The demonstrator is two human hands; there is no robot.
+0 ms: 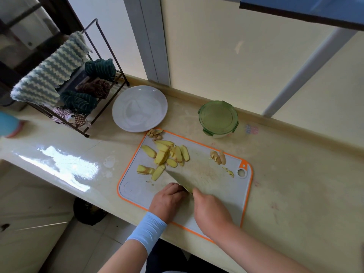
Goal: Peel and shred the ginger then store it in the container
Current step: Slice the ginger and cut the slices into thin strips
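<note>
A grey cutting board (226,196) with an orange rim lies on the beige counter (295,184) in the lower middle of the frame. The ginger slices (167,155), peeled and yellow, sit in a loose heap on the board's upper left part, with a few more just below them toward the left edge. Brown peel scraps (156,133) lie at the board's top left corner, and two unpeeled ginger knobs (217,157) rest near its upper right side, with small trimmings close to the hanging hole. The right hand (210,209) grips a broad knife (189,180), fingers wrapped round the handle, which the hand hides, and one finger reaching forward against the blade. The blade runs up and left, its far end at the lowest slices. The left hand (168,200), with a light blue wristband (147,229), rests on the board just left of the blade with its fingers curled under and knuckles toward the steel; I cannot tell whether they pinch a piece. The container (218,118), round with a green clip lid on it, stands on the counter above the board's right half, apart from it. A white plate (139,108) sits just above the board's top left corner. A wire rack (102,42) hung with cloths fills the upper left.
</note>
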